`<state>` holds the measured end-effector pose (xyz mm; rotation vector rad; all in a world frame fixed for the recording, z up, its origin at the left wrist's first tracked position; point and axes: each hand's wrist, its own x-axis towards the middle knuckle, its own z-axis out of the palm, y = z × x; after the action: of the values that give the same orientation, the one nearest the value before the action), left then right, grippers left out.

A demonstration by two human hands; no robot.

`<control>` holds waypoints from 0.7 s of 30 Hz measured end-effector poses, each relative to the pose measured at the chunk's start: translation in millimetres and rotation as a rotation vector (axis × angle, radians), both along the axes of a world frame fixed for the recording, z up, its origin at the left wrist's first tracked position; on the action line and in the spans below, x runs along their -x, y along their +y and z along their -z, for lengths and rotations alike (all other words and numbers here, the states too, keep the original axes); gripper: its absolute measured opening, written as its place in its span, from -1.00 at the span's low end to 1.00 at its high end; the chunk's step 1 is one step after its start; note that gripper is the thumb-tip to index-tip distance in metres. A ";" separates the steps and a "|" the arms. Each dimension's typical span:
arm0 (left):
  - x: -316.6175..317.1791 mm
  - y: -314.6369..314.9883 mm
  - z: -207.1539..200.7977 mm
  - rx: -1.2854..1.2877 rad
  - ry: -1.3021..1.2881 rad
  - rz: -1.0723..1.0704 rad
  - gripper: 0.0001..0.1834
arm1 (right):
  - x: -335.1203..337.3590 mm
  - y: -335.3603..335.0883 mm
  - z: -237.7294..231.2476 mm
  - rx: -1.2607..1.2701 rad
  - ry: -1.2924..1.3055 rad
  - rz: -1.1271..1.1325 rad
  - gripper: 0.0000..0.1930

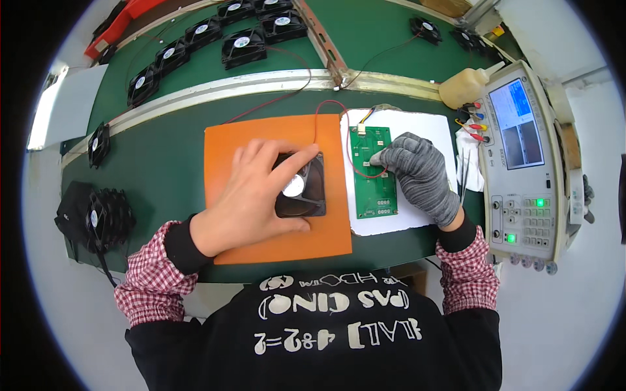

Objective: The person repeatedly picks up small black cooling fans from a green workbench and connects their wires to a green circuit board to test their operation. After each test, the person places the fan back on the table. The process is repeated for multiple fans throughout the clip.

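Spread wide between thumb and forefinger, the bare left hand (253,189) holds the black fan (313,188) at mid-frame; gloved right hand (418,176) bunches over the green circuit board (375,197), right of centre, its hold unclear. The fan looks light, stiff, best gripped by its frame.

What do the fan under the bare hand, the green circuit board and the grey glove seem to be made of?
Cooling fan: probably moulded plastic, judging by its smooth, dark frame.
Circuit board: likely rigid laminate with a green coating, being flat and dotted with small parts; its core isn't visible.
Glove: apparently knitted yarn, matte and mottled; the fibre is unclear.
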<state>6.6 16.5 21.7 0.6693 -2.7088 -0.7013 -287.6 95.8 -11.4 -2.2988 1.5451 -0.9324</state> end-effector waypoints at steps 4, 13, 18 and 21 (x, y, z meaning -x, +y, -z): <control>0.6 8.6 -6.5 0.277 0.145 -0.082 0.03 | 3.5 -4.6 6.4 -0.100 -0.192 0.022 -0.74; -42.1 -7.1 -68.4 -0.101 0.527 0.512 -0.24 | 7.3 -1.8 14.3 -0.147 -0.253 0.059 -0.82; -44.6 12.2 -65.5 -1.672 0.520 0.498 -0.22 | 9.5 -1.6 19.3 -0.098 -0.275 0.036 -0.80; -42.3 18.9 -62.2 -1.738 0.542 0.448 -0.20 | 8.3 -0.8 17.8 -0.112 -0.278 0.046 -0.80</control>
<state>48.9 35.4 83.9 -0.0026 -1.1558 -2.7552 -295.9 95.0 -29.2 -1.9691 1.4950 -1.0942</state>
